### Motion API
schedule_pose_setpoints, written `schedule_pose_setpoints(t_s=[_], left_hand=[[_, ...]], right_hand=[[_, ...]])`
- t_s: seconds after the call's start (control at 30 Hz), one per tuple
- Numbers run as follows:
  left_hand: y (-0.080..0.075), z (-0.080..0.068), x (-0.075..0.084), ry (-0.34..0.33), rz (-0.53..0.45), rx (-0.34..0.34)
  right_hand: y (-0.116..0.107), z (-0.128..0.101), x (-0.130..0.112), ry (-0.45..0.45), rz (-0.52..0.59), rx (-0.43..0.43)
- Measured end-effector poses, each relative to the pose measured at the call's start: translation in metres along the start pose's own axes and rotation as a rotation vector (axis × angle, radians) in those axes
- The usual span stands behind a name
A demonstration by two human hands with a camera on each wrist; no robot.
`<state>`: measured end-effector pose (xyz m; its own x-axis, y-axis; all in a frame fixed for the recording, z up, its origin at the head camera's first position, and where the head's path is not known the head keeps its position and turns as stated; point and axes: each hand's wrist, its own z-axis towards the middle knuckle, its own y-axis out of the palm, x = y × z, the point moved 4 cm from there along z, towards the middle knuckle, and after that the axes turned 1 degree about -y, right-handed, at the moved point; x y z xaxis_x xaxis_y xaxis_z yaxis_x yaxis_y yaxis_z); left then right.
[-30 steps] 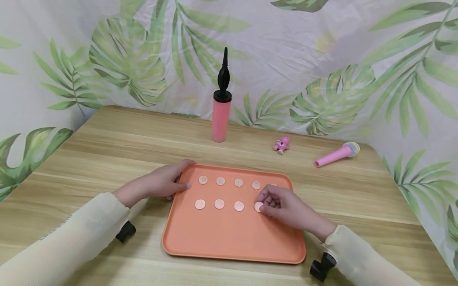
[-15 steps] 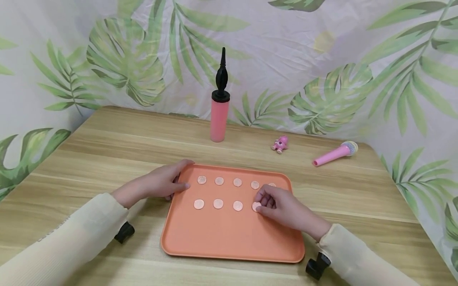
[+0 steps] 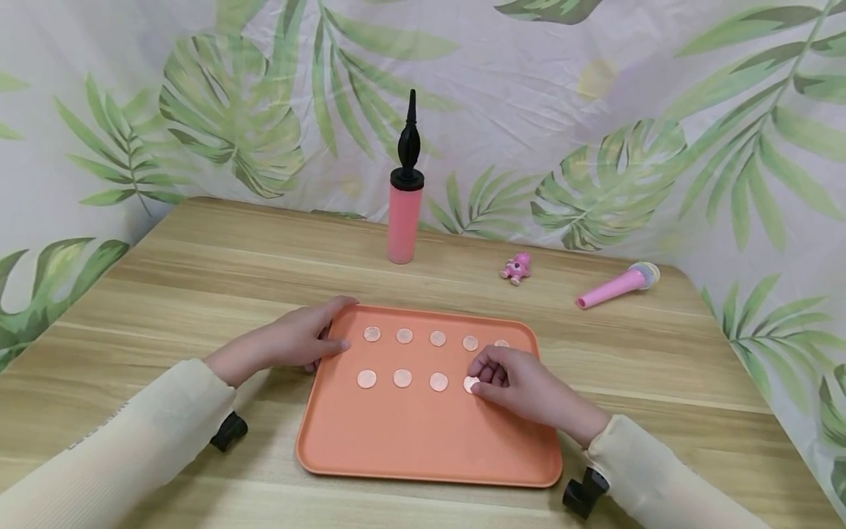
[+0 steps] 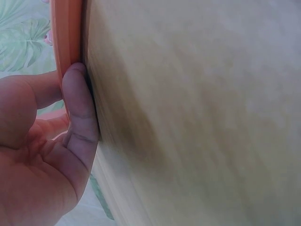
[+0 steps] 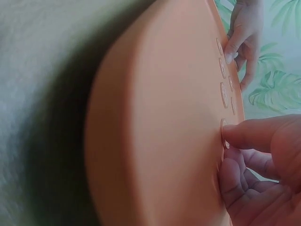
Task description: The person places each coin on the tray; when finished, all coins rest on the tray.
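An orange tray (image 3: 429, 448) lies on the wooden table. Several copper-coloured coins form two rows on it, among them a coin (image 3: 404, 336) in the far row and a coin (image 3: 438, 381) in the near row. My left hand (image 3: 297, 338) grips the tray's left edge, thumb over the rim; in the left wrist view, fingers (image 4: 79, 101) curl against its outer side. With thumb and fingertips, my right hand (image 3: 529, 382) pinches the coin (image 3: 469, 385) at the near row's right end. That coin is partly covered by the thumb. Behind the knuckles, the far row's last coin (image 3: 502, 343) is partly hidden.
Behind the tray, a pink hand pump (image 3: 405, 220) with a black top stands upright. A small pink bear figure (image 3: 516, 269) sits to its right. Farther right lies a pink toy microphone (image 3: 617, 285). A leaf-print cloth (image 3: 489, 88) hangs behind the table.
My right hand has slid slightly left with the coin, which still lies on the tray; the motion is very small in the last half second. The left hand keeps its grip on the tray.
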<state>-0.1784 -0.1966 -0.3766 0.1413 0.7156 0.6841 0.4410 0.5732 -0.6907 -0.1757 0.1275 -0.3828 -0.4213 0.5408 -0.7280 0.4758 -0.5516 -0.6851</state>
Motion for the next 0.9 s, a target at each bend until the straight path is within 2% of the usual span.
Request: schedule_pose_setpoints(t_s=[0.43,0.67,0.8,0.9], left_hand=[[0.002,-0.001,0.001,0.006,-0.001,0.002],[0.001,-0.001,0.001,0.001,-0.001,0.001],[0.001,0.000,0.000,-0.001,-0.003,0.001],[0.000,0.001,0.000,-0.003,-0.006,0.000]], right_hand=[[0.000,-0.002,0.002,0.027,0.011,-0.006],[-0.007,-0.008,0.007,0.056,0.138,-0.022],[-0.021,-0.016,0.009,0.041,0.175,0.032],[-0.033,-0.027,0.013,0.043,0.158,0.087]])
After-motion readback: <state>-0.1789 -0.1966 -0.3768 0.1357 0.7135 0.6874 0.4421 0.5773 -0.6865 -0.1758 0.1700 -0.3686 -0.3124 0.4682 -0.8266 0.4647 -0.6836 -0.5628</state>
